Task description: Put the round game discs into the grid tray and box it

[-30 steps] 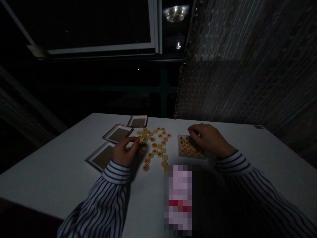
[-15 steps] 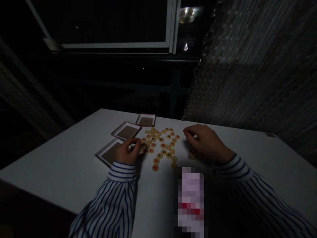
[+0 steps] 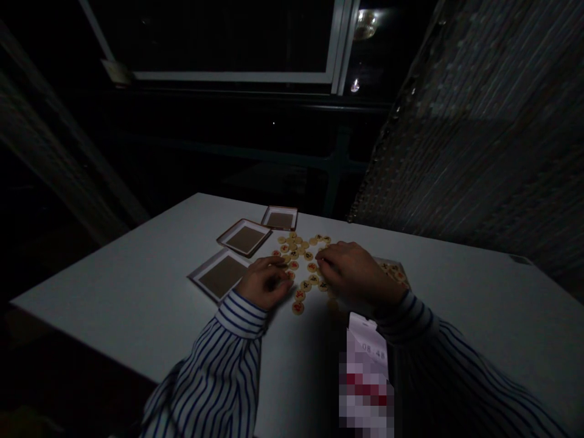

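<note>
Round wooden Chinese chess pieces (image 3: 299, 294) with red or black characters lie loosely in the middle of the white table, some of them blank side up. My left hand (image 3: 263, 283) is at the left edge of this spread, its thumb and fingers curved but apart, beside a red-marked piece. Over the right side of the spread is my right hand (image 3: 358, 272), knuckles up, fingers curled together. Whatever its fingertips hold, if anything, is hidden. Just behind that hand, a shallow box (image 3: 405, 281) filled with chess pieces is partly covered.
Three shallow box parts, a near one (image 3: 195, 277), a middle one (image 3: 244, 237) and a far one (image 3: 280, 218), stand left of the pieces. A phone (image 3: 367, 340) lies near my right forearm. Bead curtains (image 3: 479, 152) hang beyond the table (image 3: 114, 286); the room is dark.
My right hand has moved left from the box of pieces to the loose pieces. My left hand has shifted right toward them, its pinch loosened. The view has turned slightly left.
</note>
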Tool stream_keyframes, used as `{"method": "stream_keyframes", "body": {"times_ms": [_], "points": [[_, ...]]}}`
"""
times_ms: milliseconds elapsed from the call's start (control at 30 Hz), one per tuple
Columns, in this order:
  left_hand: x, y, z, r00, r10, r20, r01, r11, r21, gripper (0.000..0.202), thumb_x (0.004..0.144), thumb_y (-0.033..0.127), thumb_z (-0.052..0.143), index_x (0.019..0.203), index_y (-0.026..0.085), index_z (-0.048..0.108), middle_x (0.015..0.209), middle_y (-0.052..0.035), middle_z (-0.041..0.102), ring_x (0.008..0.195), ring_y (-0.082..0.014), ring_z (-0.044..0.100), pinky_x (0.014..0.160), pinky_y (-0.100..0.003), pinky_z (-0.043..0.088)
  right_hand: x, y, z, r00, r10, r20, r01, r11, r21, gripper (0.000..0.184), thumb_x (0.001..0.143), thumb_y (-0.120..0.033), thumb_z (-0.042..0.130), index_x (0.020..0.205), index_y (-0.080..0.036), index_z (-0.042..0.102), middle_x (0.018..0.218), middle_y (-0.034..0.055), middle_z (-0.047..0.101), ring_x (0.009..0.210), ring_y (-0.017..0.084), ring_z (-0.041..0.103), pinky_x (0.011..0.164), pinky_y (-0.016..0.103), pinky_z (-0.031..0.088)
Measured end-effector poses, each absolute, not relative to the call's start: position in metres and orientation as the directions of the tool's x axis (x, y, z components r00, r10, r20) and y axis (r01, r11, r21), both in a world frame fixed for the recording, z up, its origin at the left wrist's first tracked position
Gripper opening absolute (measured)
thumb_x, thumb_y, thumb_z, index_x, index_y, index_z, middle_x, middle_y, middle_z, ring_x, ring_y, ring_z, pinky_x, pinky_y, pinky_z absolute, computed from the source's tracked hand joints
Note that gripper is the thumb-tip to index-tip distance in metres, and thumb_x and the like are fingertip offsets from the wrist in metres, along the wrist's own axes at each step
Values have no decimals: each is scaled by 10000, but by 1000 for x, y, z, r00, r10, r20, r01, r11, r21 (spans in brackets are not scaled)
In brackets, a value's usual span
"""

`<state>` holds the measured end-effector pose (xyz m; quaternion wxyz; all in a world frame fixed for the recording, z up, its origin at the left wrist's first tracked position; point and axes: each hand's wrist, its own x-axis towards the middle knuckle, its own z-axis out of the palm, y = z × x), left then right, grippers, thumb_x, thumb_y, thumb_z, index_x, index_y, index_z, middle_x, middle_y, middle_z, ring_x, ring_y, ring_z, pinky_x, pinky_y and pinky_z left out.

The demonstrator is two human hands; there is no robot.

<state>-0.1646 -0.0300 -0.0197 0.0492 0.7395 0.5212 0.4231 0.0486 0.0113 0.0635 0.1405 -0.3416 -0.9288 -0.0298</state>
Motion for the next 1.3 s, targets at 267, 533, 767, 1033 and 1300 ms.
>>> {"method": "stream_keyframes", "body": {"times_ms": [267, 533, 767, 1033, 1300], "points": [[-157, -39, -21, 270, 824, 498, 750, -504, 428, 250, 594, 420, 701, 727, 215, 650, 1046, -73, 619, 1002, -234, 550, 883, -414, 412, 41, 11, 24, -793, 543, 278, 556, 830, -37, 229, 863, -235, 413, 855, -157, 628, 815, 65, 612, 831, 170, 509, 751, 299, 311], [-153, -40, -28, 333, 828, 452, 807, -498, 317, 259, 592, 443, 671, 746, 234, 669, 1061, -69, 610, 1058, -261, 506, 906, -444, 354, 41, 11, 11, -818, 493, 298, 508, 861, -29, 227, 866, -231, 408, 834, -158, 620, 817, 64, 582, 821, 168, 477, 745, 303, 293], [-149, -42, -32, 328, 848, 417, 833, -467, 296, 271, 563, 447, 677, 722, 228, 664, 1065, -73, 596, 1053, -275, 496, 930, -473, 319, 44, 12, 8, -829, 475, 296, 490, 872, -27, 208, 863, -231, 417, 824, -160, 608, 808, 56, 569, 795, 164, 462, 714, 297, 288], [-148, -42, -37, 318, 866, 385, 850, -440, 289, 322, 517, 465, 706, 728, 225, 664, 1077, -82, 583, 1046, -285, 496, 945, -474, 315, 44, 10, 7, -826, 479, 298, 494, 869, -29, 225, 868, -242, 403, 833, -160, 610, 804, 56, 567, 792, 165, 459, 714, 298, 289], [-146, -43, -35, 324, 865, 382, 851, -443, 281, 275, 537, 433, 692, 707, 218, 661, 1056, -78, 579, 1021, -278, 504, 932, -471, 328, 44, 10, 8, -829, 480, 286, 491, 870, -35, 232, 871, -247, 402, 850, -162, 616, 810, 59, 576, 802, 163, 469, 716, 298, 294]]}}
